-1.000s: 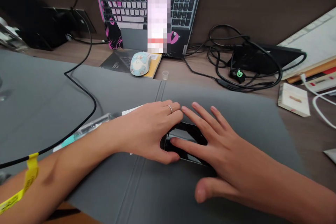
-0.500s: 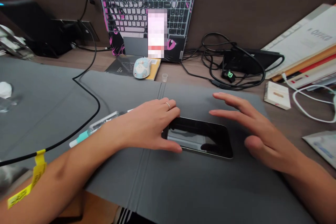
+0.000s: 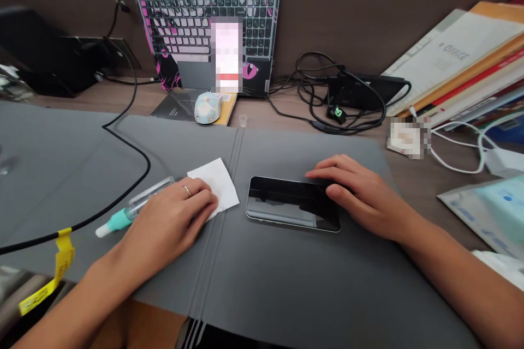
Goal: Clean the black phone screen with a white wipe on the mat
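Note:
A smartphone with a dark, reflective screen lies face up on the grey desk mat. My right hand is at its right end, index finger stretched along the top edge and thumb over the corner, fingers apart. To the left, my left hand, wearing a ring, has its fingers pressed together on a white square wipe or sheet; its fingertips cover part of the sheet. Partly behind that hand lies a clear spray bottle with a teal and white end.
A laptop with a pixelated bright patch over its keys stands behind, with a patterned mouse before it. Black cables coil at right, near leaning books and a small box. A yellow-tagged cable crosses the left.
My left hand has left the phone and moved left onto the white sheet, now largely uncovered. My right hand has moved in to the phone's right end. The view has shifted right.

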The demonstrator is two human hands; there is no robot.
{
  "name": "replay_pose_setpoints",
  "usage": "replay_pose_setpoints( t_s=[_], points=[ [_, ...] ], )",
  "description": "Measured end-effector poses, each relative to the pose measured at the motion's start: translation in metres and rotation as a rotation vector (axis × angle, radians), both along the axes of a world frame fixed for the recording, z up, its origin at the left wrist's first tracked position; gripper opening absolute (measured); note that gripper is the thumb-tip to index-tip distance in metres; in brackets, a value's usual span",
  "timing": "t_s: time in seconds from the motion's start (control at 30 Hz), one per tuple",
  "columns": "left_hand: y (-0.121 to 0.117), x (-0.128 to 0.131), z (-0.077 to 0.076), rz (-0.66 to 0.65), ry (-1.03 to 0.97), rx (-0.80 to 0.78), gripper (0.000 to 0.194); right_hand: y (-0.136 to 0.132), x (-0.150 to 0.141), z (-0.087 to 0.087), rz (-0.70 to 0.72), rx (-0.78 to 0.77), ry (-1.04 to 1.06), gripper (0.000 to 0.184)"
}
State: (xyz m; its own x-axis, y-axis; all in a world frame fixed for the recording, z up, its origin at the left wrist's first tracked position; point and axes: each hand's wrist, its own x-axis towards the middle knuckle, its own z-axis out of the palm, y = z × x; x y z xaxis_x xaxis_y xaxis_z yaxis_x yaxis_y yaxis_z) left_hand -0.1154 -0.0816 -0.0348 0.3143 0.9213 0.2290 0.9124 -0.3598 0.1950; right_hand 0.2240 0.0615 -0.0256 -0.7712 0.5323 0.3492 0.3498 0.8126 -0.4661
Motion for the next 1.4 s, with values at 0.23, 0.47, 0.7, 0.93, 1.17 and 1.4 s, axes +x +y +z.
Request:
replay_pose_setpoints(
  t_s=[0.23,0.47,0.7,0.93,1.17,1.4],
  points=[
    [0.005,0.01,0.02,-0.03,-0.08,0.049,0.015,0.0,0.002,-0.002,-0.013,-0.036,0.023,0.039],
    [0.014,0.04,0.02,-0.336,0.016,0.038,0.029,0.001,0.001,-0.002,-0.029,-0.093,0.015,0.046],
    [0.01,0.044,0.01,-0.244,0.164,-0.039,0.078,-0.001,0.002,-0.002,0.005,-0.117,0.063,0.05],
    [0.013,0.053,0.001,-0.323,0.187,-0.145,0.089,-0.003,0.002,-0.001,-0.029,-0.076,0.024,0.033],
    [0.024,0.07,0.008,-0.444,0.164,-0.221,0.091,0.001,0.012,0.008,-0.04,-0.061,-0.166,0.026],
    [0.031,0.088,0.01,-0.509,0.1,-0.257,0.095,0.004,0.013,0.003,-0.049,-0.077,-0.154,0.031]
  ],
)
